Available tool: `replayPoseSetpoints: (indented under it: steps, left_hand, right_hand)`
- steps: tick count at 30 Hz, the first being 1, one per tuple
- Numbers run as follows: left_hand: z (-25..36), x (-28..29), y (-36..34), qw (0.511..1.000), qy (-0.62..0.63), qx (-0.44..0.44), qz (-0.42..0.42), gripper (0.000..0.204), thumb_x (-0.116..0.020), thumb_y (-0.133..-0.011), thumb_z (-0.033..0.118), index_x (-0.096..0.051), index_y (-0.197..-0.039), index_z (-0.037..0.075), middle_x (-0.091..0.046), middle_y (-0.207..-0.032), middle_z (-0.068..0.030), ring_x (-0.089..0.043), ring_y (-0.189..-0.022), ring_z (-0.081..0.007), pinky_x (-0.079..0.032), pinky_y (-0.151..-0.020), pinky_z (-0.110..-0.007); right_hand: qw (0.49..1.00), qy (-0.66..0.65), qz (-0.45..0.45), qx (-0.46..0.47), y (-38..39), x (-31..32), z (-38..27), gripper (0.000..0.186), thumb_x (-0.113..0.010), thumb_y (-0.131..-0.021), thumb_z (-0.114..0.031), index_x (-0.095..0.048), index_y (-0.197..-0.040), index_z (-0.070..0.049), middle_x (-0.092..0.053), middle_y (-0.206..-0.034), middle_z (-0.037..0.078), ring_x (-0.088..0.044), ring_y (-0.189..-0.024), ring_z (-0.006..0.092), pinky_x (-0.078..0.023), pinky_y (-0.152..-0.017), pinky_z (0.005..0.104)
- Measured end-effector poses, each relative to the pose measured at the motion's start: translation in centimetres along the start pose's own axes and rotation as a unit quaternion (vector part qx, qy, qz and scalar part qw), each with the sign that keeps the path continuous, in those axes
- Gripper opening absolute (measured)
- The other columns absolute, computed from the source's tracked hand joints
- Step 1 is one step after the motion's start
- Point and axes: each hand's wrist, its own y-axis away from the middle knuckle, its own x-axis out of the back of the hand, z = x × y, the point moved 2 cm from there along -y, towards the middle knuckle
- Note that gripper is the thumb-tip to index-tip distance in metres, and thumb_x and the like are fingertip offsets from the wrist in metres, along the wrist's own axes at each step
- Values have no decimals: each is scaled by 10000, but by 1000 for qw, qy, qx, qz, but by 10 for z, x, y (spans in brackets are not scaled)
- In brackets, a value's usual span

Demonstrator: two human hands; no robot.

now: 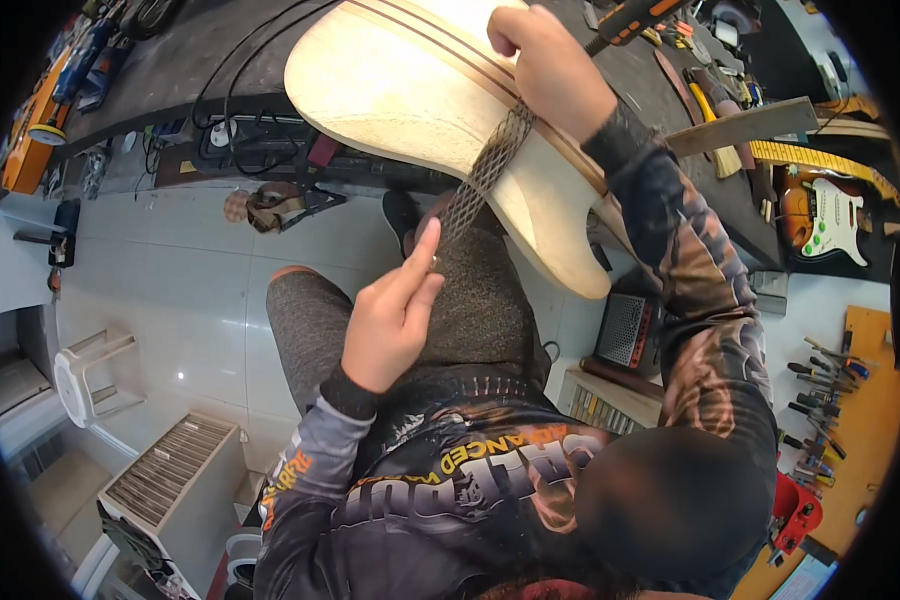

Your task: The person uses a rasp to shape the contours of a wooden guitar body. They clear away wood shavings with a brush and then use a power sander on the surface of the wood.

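Note:
A pale wooden electric guitar body [400, 90] with darker stripes along its middle rests at the bench edge, its curved horn reaching toward me. Across its near edge lies a long open-mesh saw rasp [488, 168], slanting from upper right to lower left. My right hand [552, 75] is closed around the rasp's far end, over the striped part of the body. At the near end my left hand [395, 315] pinches the rasp, index finger stretched along it. The fingers partly hide both rasp ends.
The guitar body overhangs a dark workbench [160, 80]. A black-and-orange tool [635, 20] is beyond my right hand. At right are a flat wooden strip [745, 127], a sunburst guitar [820, 215] and a tool rack [830, 385]. A white stool [95, 375] stands left.

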Motion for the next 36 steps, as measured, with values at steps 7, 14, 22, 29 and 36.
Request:
replayPoseSetpoints:
  steps: [7,14,22,29,36]
  left_hand:
    - [-14,-7,60,997,15,-74,-24,684,-723,-1001,-1,-560,-1658,102,-749,-989,-227,-748,-842,-372,-601,-835,-409]
    - [-19,-13,48,996,36,-80,1,690,-719,-1008,-2,-539,-1669,88,-743,-967,-223,-742,-817,-361,-596,-799,-398]
    - [1,2,8,1000,7,-1,5,697,-681,-1038,-19,-505,-1695,132,-694,-894,-212,-676,-745,-365,-565,-754,-411]
    - [-16,-11,69,996,-16,-88,-8,710,-740,-977,-6,-565,-1655,105,-766,-989,-234,-758,-831,-395,-610,-808,-432]
    - [-11,4,21,996,-41,-51,59,703,-721,-1000,0,-548,-1669,129,-732,-933,-226,-734,-825,-393,-594,-783,-448]
  right_hand:
    - [993,-59,-58,-89,64,24,-57,183,-527,-831,117,-575,-917,-37,-587,-871,154,-576,-941,372,-480,-834,455]
    - [991,-28,-81,-102,54,8,-41,184,-554,-834,109,-596,-964,-15,-623,-924,171,-593,-985,395,-492,-871,458]
    - [999,-11,0,-31,8,-9,8,131,-572,-878,71,-599,-954,-33,-626,-916,178,-592,-953,397,-487,-846,475]
    - [997,-43,-35,-59,74,18,-52,251,-553,-816,132,-601,-989,-43,-630,-955,145,-597,-1003,380,-493,-872,448]
    - [999,-21,-3,-49,6,-20,-9,204,-558,-864,109,-650,-1004,-7,-679,-1004,201,-616,-1025,423,-512,-911,469]
